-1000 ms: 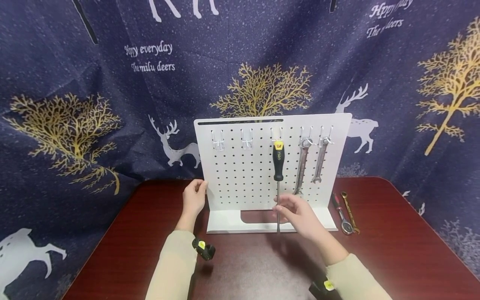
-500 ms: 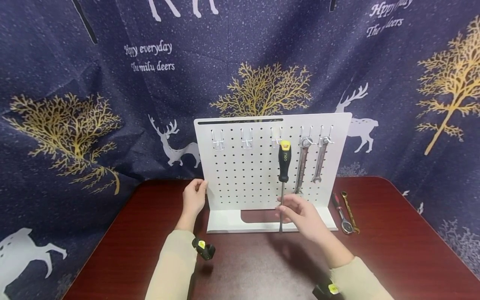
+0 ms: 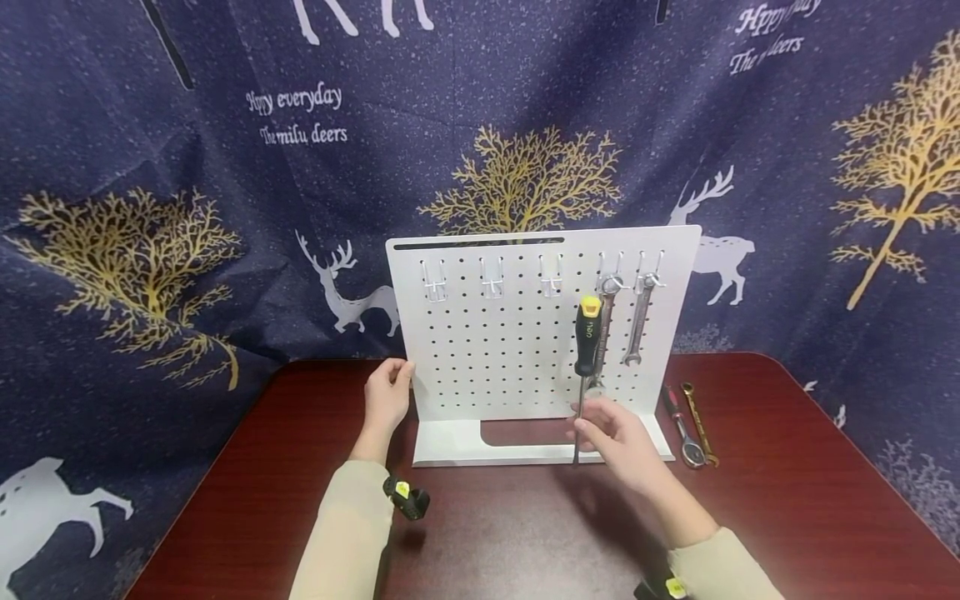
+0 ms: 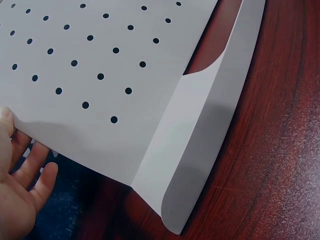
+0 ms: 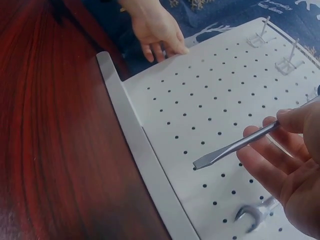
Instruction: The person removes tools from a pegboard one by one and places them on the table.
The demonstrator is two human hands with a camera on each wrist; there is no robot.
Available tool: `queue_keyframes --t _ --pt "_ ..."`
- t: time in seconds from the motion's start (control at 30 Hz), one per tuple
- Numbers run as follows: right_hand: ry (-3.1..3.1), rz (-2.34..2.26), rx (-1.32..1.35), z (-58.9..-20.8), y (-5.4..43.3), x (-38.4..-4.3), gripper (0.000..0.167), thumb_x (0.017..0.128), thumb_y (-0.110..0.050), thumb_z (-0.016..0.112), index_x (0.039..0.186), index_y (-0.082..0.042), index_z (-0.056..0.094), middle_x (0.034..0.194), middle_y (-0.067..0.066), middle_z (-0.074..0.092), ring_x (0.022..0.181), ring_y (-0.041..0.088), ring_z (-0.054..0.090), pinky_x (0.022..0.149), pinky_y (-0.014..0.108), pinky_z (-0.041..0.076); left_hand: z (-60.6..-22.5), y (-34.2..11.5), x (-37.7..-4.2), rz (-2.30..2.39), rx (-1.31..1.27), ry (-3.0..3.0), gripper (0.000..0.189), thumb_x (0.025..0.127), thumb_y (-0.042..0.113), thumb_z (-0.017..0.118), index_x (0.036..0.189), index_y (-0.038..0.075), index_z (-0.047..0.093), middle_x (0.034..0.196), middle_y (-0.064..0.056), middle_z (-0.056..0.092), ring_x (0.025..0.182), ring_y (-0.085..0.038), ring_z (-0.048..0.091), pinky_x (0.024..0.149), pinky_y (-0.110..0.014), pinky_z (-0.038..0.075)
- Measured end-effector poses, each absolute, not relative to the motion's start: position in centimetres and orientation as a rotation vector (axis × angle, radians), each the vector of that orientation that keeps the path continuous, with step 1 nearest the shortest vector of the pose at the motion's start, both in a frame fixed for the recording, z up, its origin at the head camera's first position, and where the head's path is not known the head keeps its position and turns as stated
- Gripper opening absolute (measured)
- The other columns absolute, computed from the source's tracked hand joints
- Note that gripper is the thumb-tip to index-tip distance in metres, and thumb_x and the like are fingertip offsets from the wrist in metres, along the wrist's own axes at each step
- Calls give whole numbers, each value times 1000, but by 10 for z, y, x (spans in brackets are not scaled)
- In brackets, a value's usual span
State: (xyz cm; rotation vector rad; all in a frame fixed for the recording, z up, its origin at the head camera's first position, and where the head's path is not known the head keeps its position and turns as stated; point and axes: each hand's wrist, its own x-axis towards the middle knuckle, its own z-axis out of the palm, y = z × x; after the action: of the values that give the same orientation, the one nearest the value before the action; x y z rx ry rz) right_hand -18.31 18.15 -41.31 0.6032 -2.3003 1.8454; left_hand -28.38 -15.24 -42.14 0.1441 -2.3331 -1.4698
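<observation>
A white pegboard [image 3: 498,358] stands upright on its flat foot. My left hand [image 3: 386,398] grips its left edge, thumb in front and fingers behind, as the left wrist view shows. Between thumb and fingers of my right hand [image 3: 621,442] is the shaft of a flathead screwdriver [image 3: 588,337], its black handle with a yellow end pointing up. It is held in front of the board, off the hooks, its flat blade [image 5: 215,157] bare below the fingers. Two silver wrenches, a longer one [image 3: 605,321] and a shorter one [image 3: 640,325], hang on hooks at the right.
On the left half of the board are two bare hooks [image 3: 435,283], and a third bare hook [image 3: 551,283] is near the middle. A ratchet wrench [image 3: 685,433] with a red grip and a gold wrench [image 3: 701,425] lie on the dark red table [image 3: 480,533] right of the board.
The screwdriver has come off the middle hook and moved right and slightly down with my right hand, now overlapping the longer wrench in the head view. My left hand has stayed on the board's edge.
</observation>
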Motion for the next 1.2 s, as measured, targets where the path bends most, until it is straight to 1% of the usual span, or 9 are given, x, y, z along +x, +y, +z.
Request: queue_keyframes --t 0.2,0.5,0.57,0.73,0.8,0.9,0.97,1.13,1.2 --pt "-2344 1840 500 -420 189 -178 23 95 -5 54 112 10 52 108 34 62 84 6 68 70 34 58 -421 -152 -284 -1467 149 -2337 24 96 24 55 101 2 63 99 -18 68 88 -27 66 79 -39 53" --pt "-2375 1810 452 -433 202 -177 22 95 -5 54 109 11 53 103 34 62 83 5 66 69 31 58 -419 -152 -281 -1483 147 -2332 24 97 24 55 101 1 63 101 -19 68 89 -29 66 79 -40 54" --pt "-2378 1801 438 -434 205 -177 20 94 -6 54 108 10 54 100 28 65 83 6 66 69 32 58 -418 -152 -281 -1479 146 -2333 24 97 24 55 101 1 63 101 -19 68 89 -29 66 80 -41 54" --pt "-2387 1746 427 -436 210 -176 20 94 -6 56 107 9 56 92 0 68 82 5 66 67 31 58 -418 -152 -280 -1475 142 -2335 25 97 23 54 101 1 63 101 -19 68 89 -30 66 80 -41 53" --pt "-2385 1736 427 -437 212 -175 20 94 -6 56 107 10 56 92 3 68 81 5 65 66 31 58 -418 -152 -280 -1474 137 -2335 25 97 23 54 101 0 63 100 -20 68 89 -30 66 79 -41 53" --pt "-2382 1730 424 -437 213 -174 20 94 -5 56 107 10 56 95 16 68 81 5 66 66 30 58 -419 -152 -280 -1475 136 -2334 25 97 23 55 100 0 63 99 -19 68 89 -30 66 79 -41 54" --pt "-2385 1729 416 -438 214 -173 19 94 -5 56 106 9 56 95 18 67 81 5 66 66 30 58 -420 -152 -280 -1475 135 -2333 25 97 23 55 100 0 63 99 -20 68 89 -31 66 79 -41 54" --pt "-2386 1741 407 -439 217 -172 19 94 -6 56 106 9 56 90 -10 67 82 4 66 66 29 57 -421 -152 -282 -1476 138 -2341 25 97 24 54 101 1 62 100 -20 68 90 -31 67 80 -41 54" --pt "-2384 1744 405 -440 218 -172 20 94 -6 56 106 9 56 89 -15 65 82 4 66 67 29 57 -420 -152 -282 -1475 142 -2348 25 97 24 54 101 1 62 101 -19 68 90 -31 66 80 -41 54"
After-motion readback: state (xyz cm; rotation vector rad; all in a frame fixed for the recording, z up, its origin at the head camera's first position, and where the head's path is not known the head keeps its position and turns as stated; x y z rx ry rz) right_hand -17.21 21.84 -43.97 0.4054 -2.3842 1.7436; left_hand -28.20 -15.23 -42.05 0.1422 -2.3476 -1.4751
